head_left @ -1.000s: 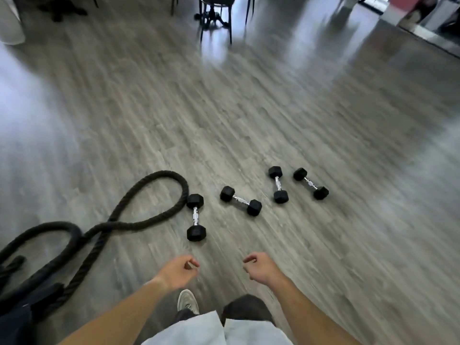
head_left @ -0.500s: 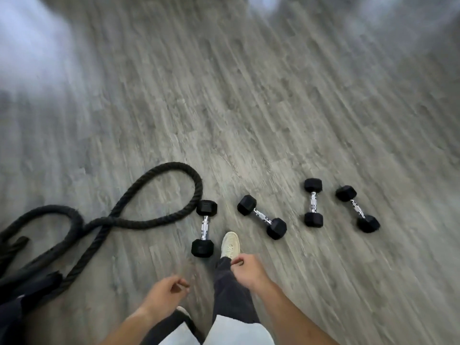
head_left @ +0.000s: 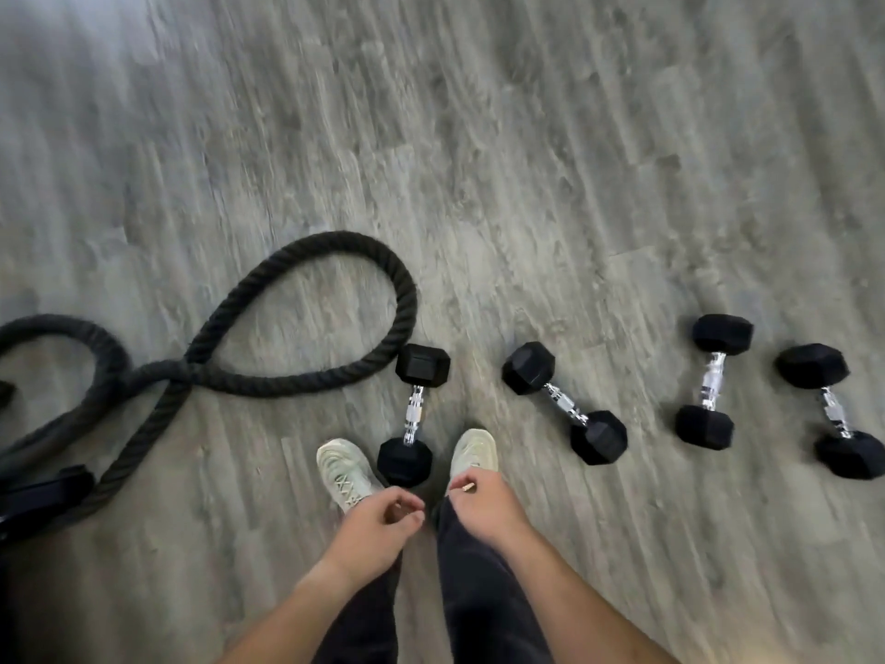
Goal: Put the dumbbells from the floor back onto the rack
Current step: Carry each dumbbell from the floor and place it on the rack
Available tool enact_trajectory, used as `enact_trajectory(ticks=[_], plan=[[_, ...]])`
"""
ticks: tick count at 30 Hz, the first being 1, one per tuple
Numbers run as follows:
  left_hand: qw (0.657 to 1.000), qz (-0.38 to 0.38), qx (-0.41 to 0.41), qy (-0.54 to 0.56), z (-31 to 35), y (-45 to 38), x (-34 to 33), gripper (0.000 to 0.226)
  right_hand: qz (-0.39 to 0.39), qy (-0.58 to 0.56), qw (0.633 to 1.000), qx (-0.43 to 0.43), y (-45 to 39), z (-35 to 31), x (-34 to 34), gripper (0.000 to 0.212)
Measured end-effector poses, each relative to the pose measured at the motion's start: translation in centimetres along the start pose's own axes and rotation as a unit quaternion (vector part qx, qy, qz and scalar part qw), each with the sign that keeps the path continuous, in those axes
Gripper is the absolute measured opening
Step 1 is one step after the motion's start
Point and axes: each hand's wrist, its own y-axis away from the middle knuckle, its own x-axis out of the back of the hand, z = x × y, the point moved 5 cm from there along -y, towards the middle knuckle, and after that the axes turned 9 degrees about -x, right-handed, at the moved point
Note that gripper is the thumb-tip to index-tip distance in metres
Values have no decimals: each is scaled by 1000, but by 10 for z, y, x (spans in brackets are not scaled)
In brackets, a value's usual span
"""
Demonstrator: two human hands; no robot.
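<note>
Several black hex dumbbells with chrome handles lie in a row on the grey wood floor. The leftmost dumbbell lies between my two shoes. To its right lie a second dumbbell, a third dumbbell and a fourth dumbbell near the right edge. My left hand and my right hand hang just above my shoes, fingers loosely curled, holding nothing. Neither hand touches a dumbbell. No rack is in view.
A thick black battle rope loops on the floor to the left, its curve touching the leftmost dumbbell's far head. Its black handle end lies at the left edge. My pale shoes stand either side of the leftmost dumbbell.
I have walked up to the dumbbells and tilted my view down; the chairs at the back have left the view. Both feet now stand astride the leftmost dumbbell. My hands stay empty.
</note>
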Motion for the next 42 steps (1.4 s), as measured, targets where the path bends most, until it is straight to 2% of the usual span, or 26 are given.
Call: enact_trajectory(ticks=[3, 6, 9, 11, 13, 14, 15, 17, 19, 21, 26, 31, 34, 38, 42], plan=[[999, 3, 30, 22, -48, -68, -5, 10, -19, -12, 1000, -12, -76, -2, -23, 13], [997, 40, 59, 27, -96, -131, -4, 13, -22, -62, 997, -36, -143, -5, -42, 14], [994, 60, 92, 13, -146, -194, -5, 11, -21, -64, 997, -39, -208, -14, -66, 13], [992, 61, 110, -15, -174, -233, -6, 23, -16, -59, 997, -36, -249, -24, -84, 26], [991, 44, 113, -57, -198, -270, -10, 47, -7, -71, 996, -50, -288, -36, -101, 47], [991, 31, 111, -70, -208, -287, -14, 57, -7, -95, 993, -63, -305, -42, -109, 49], [991, 11, 107, -77, -213, -301, -19, 60, -12, -133, 988, -78, -319, -48, -116, 42], [990, -44, 102, -90, -225, -324, -33, 47, -38, -231, 965, -115, -343, -59, -135, 23], [983, -95, 94, -128, -222, -332, -46, 26, -63, -319, 935, -145, -353, -65, -146, 19], [978, -103, 105, -150, -217, -328, -50, 20, -56, -326, 931, -153, -352, -67, -148, 20], [975, -123, 129, -130, -168, -240, -48, 37, -34, -321, 929, -184, -267, -54, -127, 9], [975, -118, 169, -78, -77, -85, -22, 39, -41, -260, 943, -204, -105, -54, -94, 10], [980, -106, 166, -16, -18, 17, 8, 47, -34, -214, 959, -180, 14, -76, -79, 11], [985, -37, 157, 63, 36, 125, 50, 52, -35, -168, 977, -131, 146, -116, -78, 17], [978, 45, 114, 170, 63, 208, 103, 36, -38, -106, 992, -64, 252, -170, -103, 17]])
